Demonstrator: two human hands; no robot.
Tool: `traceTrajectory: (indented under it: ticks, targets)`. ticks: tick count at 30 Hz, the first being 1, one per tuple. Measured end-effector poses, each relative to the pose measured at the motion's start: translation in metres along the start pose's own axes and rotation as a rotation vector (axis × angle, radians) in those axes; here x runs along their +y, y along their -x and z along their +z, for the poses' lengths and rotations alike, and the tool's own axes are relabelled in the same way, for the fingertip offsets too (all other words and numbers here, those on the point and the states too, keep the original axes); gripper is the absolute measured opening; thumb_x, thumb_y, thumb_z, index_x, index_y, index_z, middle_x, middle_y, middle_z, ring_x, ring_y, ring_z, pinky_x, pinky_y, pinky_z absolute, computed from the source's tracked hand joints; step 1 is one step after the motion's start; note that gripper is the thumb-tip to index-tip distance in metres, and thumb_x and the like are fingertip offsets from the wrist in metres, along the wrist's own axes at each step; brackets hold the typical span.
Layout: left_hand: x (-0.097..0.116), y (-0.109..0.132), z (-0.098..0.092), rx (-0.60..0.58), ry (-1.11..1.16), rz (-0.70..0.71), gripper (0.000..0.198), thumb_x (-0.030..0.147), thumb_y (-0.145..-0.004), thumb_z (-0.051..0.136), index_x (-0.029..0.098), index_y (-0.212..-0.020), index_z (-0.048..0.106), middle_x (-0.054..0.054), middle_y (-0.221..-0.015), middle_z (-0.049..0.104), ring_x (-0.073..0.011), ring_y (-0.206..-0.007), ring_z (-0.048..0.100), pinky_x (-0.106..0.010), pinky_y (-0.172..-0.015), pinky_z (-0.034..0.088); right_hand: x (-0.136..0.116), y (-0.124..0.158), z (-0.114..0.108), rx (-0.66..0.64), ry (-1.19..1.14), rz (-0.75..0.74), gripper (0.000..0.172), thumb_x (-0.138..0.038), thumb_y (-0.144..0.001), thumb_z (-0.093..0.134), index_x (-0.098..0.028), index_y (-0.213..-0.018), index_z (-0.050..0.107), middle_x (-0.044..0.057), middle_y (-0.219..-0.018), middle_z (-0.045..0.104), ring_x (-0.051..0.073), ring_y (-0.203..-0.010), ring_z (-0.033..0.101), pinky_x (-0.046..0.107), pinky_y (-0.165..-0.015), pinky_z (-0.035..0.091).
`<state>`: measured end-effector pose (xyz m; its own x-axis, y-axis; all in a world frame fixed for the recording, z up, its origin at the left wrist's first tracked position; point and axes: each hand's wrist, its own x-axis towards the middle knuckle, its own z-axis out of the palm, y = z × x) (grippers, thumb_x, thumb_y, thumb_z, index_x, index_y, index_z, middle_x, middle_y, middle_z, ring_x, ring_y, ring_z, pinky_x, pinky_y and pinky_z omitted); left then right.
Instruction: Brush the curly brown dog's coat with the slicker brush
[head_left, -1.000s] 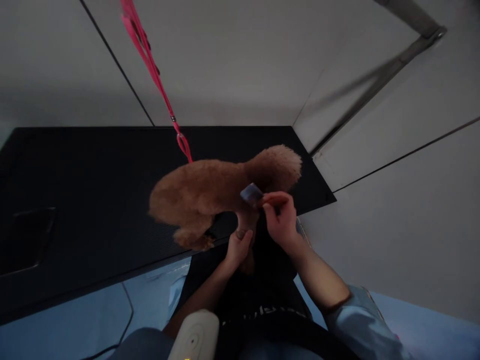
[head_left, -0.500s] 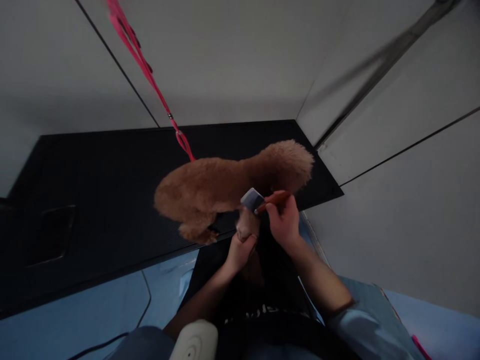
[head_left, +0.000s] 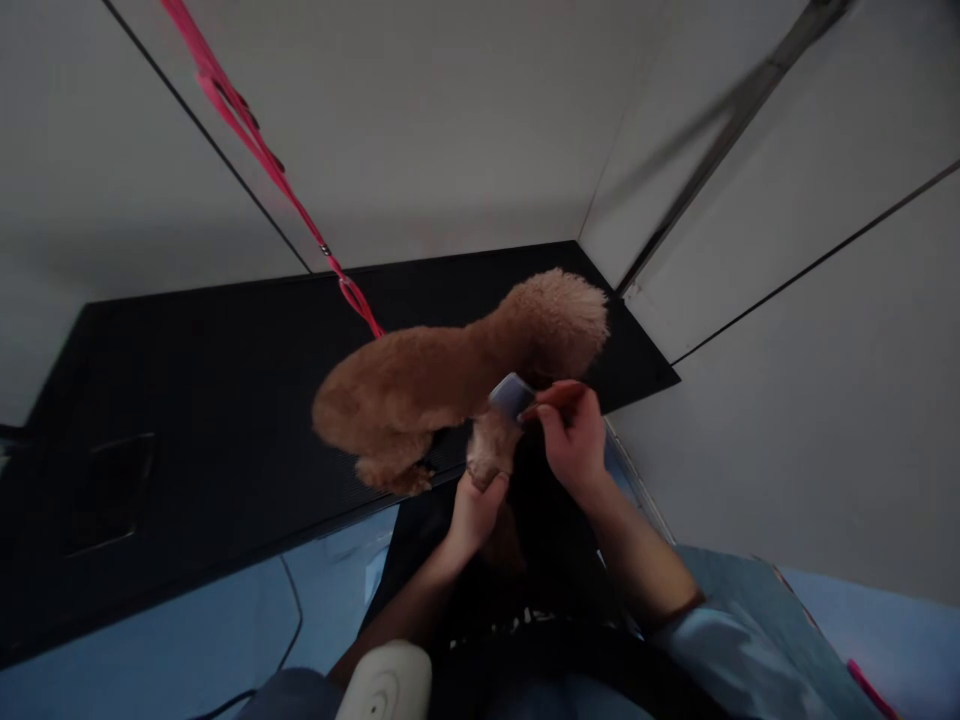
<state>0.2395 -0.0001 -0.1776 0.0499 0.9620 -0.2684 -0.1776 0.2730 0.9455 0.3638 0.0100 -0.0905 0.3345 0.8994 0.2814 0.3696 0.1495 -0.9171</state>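
Observation:
A curly brown dog [head_left: 409, 375] stands on a black table, its fluffy head to the right. My left hand [head_left: 478, 510] is closed around the lower part of the dog's front leg [head_left: 492, 445], which is stretched toward me. In my right hand [head_left: 576, 435] is a slicker brush [head_left: 512, 396], gripped by its reddish-brown wooden handle. The pale brush head is at the upper part of that leg, close to the dog's chest; whether the pins touch the fur is hard to tell. A pink leash [head_left: 289, 190] runs from the dog's body up to the left.
The black table [head_left: 225, 380] stands against grey walls, with a dark rectangular fitting [head_left: 112, 490] at its left. A metal bar [head_left: 720, 150] slants along the right wall. A white rounded device [head_left: 390, 680] is by my body, and a cable [head_left: 294, 610] crosses the blue floor.
The brush head has shifted slightly right and tilted at the leg. The dog's head has turned a little. My left hand still has the leg; the view has shifted somewhat.

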Motion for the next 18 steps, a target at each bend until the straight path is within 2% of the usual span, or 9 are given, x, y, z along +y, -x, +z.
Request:
traceTrajectory:
  ticks: [1, 4, 5, 8, 9, 12, 13, 16, 18]
  targets:
    - [0.001, 0.0, 0.001, 0.002, -0.032, 0.036, 0.016, 0.023, -0.059, 0.07, 0.02, -0.072, 0.061, 0.0, -0.069, 0.063, -0.0198, -0.076, 0.06, -0.032, -0.076, 0.05, 0.0, -0.001, 0.0, 0.014, -0.006, -0.021, 0.017, -0.025, -0.084, 0.055, -0.024, -0.101, 0.052, 0.004, -0.094, 0.065, 0.017, -0.084, 0.066, 0.032, -0.079, 0.054]
    - [0.001, -0.001, 0.004, -0.022, -0.028, 0.064, 0.019, 0.028, -0.059, 0.071, 0.021, -0.072, 0.059, -0.001, -0.072, 0.064, -0.0219, -0.079, 0.061, -0.035, -0.08, 0.05, -0.001, -0.003, -0.002, -0.199, -0.054, -0.002, 0.015, -0.025, -0.082, 0.057, -0.024, -0.097, 0.053, 0.001, -0.085, 0.066, 0.016, -0.077, 0.066, 0.031, -0.073, 0.055]
    - [0.0, 0.0, 0.004, -0.011, -0.028, 0.065, 0.022, 0.028, -0.058, 0.072, 0.02, -0.075, 0.06, -0.002, -0.076, 0.065, -0.0222, -0.081, 0.061, -0.035, -0.081, 0.05, -0.002, -0.003, -0.003, -0.209, -0.061, 0.017, 0.015, -0.025, -0.082, 0.057, -0.023, -0.097, 0.053, 0.001, -0.082, 0.065, 0.016, -0.075, 0.066, 0.03, -0.072, 0.055]
    - [-0.005, 0.003, 0.0, 0.009, -0.049, 0.046, 0.027, 0.025, -0.059, 0.072, 0.019, -0.083, 0.061, -0.002, -0.079, 0.065, -0.0213, -0.082, 0.061, -0.033, -0.079, 0.049, -0.002, -0.005, -0.008, 0.035, -0.034, -0.006, 0.015, -0.024, -0.083, 0.054, -0.023, -0.097, 0.052, 0.003, -0.088, 0.065, 0.016, -0.08, 0.065, 0.032, -0.075, 0.054]
    - [-0.006, 0.005, -0.001, -0.001, -0.047, 0.031, 0.025, 0.024, -0.06, 0.072, 0.018, -0.082, 0.061, -0.001, -0.075, 0.063, -0.02, -0.078, 0.061, -0.031, -0.075, 0.049, -0.003, -0.004, -0.009, 0.033, -0.03, -0.02, 0.015, -0.024, -0.083, 0.055, -0.023, -0.097, 0.052, 0.003, -0.09, 0.065, 0.016, -0.082, 0.065, 0.032, -0.077, 0.053]
    - [-0.01, 0.008, -0.002, -0.063, -0.015, -0.025, 0.02, 0.026, -0.061, 0.071, 0.019, -0.072, 0.056, 0.003, -0.057, 0.052, -0.0138, -0.057, 0.051, -0.025, -0.056, 0.043, -0.004, -0.001, -0.014, -0.251, -0.039, -0.005, 0.014, -0.023, -0.082, 0.057, -0.023, -0.095, 0.054, 0.001, -0.084, 0.065, 0.016, -0.077, 0.065, 0.031, -0.074, 0.054]
    - [-0.011, 0.009, -0.001, -0.064, -0.008, -0.027, 0.021, 0.027, -0.062, 0.071, 0.019, -0.072, 0.054, 0.004, -0.055, 0.049, -0.0125, -0.054, 0.048, -0.024, -0.053, 0.04, -0.005, -0.001, -0.015, -0.268, -0.036, 0.002, 0.014, -0.024, -0.082, 0.057, -0.023, -0.095, 0.054, 0.0, -0.082, 0.065, 0.016, -0.075, 0.065, 0.032, -0.074, 0.054]
    - [-0.011, 0.01, 0.004, -0.022, -0.04, 0.041, 0.021, 0.029, -0.064, 0.07, 0.019, -0.076, 0.055, 0.004, -0.061, 0.052, -0.0128, -0.06, 0.05, -0.024, -0.059, 0.042, -0.01, 0.0, -0.021, 0.002, 0.018, -0.079, 0.016, -0.024, -0.082, 0.056, -0.024, -0.098, 0.053, 0.003, -0.089, 0.065, 0.018, -0.081, 0.065, 0.034, -0.077, 0.053]
    - [-0.011, 0.011, 0.007, -0.028, -0.068, 0.091, 0.02, 0.029, -0.065, 0.07, 0.02, -0.078, 0.057, 0.002, -0.068, 0.056, -0.0148, -0.068, 0.055, -0.026, -0.067, 0.045, -0.015, 0.001, -0.025, -0.086, 0.051, -0.143, 0.015, -0.023, -0.081, 0.058, -0.025, -0.096, 0.055, 0.002, -0.09, 0.066, 0.018, -0.081, 0.065, 0.033, -0.076, 0.052]
